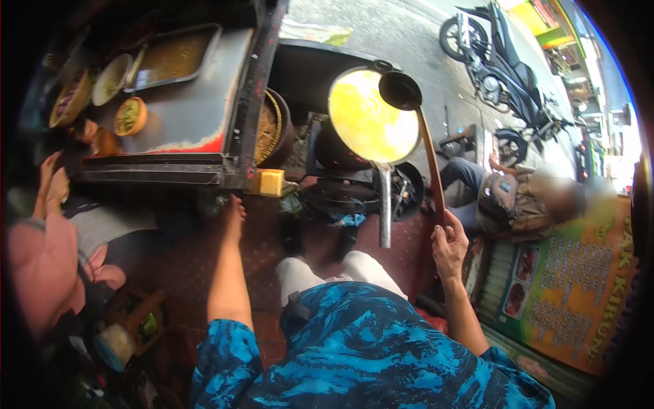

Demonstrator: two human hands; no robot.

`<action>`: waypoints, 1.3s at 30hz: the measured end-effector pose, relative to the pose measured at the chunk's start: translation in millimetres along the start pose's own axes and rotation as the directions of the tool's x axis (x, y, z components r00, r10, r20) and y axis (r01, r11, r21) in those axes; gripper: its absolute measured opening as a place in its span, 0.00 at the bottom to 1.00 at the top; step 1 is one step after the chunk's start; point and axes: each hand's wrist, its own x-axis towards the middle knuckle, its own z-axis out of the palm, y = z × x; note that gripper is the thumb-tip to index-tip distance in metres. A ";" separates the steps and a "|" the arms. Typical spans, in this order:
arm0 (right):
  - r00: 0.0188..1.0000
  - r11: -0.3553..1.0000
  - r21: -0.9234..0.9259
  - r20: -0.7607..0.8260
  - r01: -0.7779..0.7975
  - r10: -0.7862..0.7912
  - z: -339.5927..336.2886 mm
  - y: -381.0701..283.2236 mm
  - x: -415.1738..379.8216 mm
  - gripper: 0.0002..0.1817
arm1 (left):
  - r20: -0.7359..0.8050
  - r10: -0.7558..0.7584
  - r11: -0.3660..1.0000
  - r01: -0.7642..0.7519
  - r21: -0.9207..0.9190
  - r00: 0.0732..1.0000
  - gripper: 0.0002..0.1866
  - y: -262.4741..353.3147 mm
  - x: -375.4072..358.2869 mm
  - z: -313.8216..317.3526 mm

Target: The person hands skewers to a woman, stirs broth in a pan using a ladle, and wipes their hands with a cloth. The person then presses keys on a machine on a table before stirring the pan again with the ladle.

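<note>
My right hand (449, 247) is closed round the lower end of a ladle's long wooden handle. The ladle's dark round bowl (400, 91) is over the upper right edge of a pan (385, 218), whose inside is filled with a bright yellow, shiny content. The pan's metal handle points down toward me, and neither hand is on it. My left hand (234, 213) hangs by the lower corner of the cart, left of a yellow block (272, 183); its fingers are dark and blurred, so its grip is unclear.
On the cart's metal top (194, 102) stand a tray (216, 42) and several bowls. A basket-rimmed pot (279, 126) is beside the pan. One person in pink (48, 273) is at the left; another sits at the right near a motorcycle (501, 68) and a banner (565, 293).
</note>
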 end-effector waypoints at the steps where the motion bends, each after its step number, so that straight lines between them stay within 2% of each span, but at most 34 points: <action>1: 1.000 1.000 -0.010 0.000 -0.002 0.002 1.3 1.1 -2.8 0.21 | -0.005 -0.049 0.999 0.049 0.010 0.999 0.19 -6.5 26.7 -4.4; 2: 1.000 0.999 -0.039 -0.019 -0.018 0.017 4.7 -5.2 -7.9 0.21 | -0.013 -0.094 0.995 0.095 0.022 0.995 0.20 -15.1 49.7 -7.1; 4: 0.993 0.993 0.041 -0.026 -0.112 0.113 13.2 -20.6 -18.5 0.21 | 0.042 0.123 0.992 -0.123 -0.003 0.991 0.20 -18.8 63.3 -7.5; 5: 0.993 0.991 0.061 -0.027 -0.115 0.117 13.1 -19.5 -22.2 0.22 | 0.067 0.185 0.983 -0.183 -0.025 0.981 0.19 -19.1 72.1 -5.3; 9: 0.988 0.991 0.006 -0.067 -0.137 0.137 14.4 -26.1 -34.7 0.21 | 0.126 0.148 0.988 -0.141 -0.062 0.981 0.19 -9.1 102.7 18.7; 11: 0.987 0.989 0.046 -0.065 -0.143 0.146 15.0 -26.4 -38.5 0.21 | 0.123 0.128 0.990 -0.119 -0.080 0.984 0.19 -9.6 110.3 25.2; 21: 0.978 0.980 0.087 -0.087 -0.180 0.187 20.9 -27.6 -39.3 0.21 | 0.000 -0.070 0.967 0.067 -0.245 0.998 0.18 -48.0 99.2 22.0; 25: 0.982 0.980 0.114 -0.080 -0.163 0.173 16.8 -23.8 -36.0 0.21 | 0.000 -0.195 0.958 0.191 -0.213 0.981 0.17 -55.1 60.4 5.7; 28: 0.983 0.977 0.140 -0.065 -0.163 0.174 10.8 -17.6 -30.8 0.21 | -0.037 -0.278 0.960 0.276 -0.055 0.960 0.15 -71.2 8.7 -11.5; 30: 0.984 0.974 0.162 -0.055 -0.160 0.171 5.3 -10.1 -26.9 0.21 | 0.001 -0.315 0.948 0.314 0.058 0.949 0.13 -85.3 -28.4 -25.6; 32: 0.989 0.981 0.134 -0.025 -0.139 0.143 -1.3 -0.6 -21.4 0.19 | 0.005 -0.379 0.922 0.377 0.093 0.926 0.11 -94.9 -68.5 -34.2; 34: 0.993 0.984 0.138 -0.018 -0.110 0.114 -8.3 7.8 -14.6 0.19 | -0.031 -0.439 0.893 0.440 0.094 0.898 0.09 -108.4 -102.4 -38.7; 39: 1.000 0.992 0.129 -0.013 -0.014 0.015 -28.1 30.6 2.4 0.17 | -0.091 -0.465 0.881 0.471 0.053 0.881 0.09 -125.0 -167.5 -31.6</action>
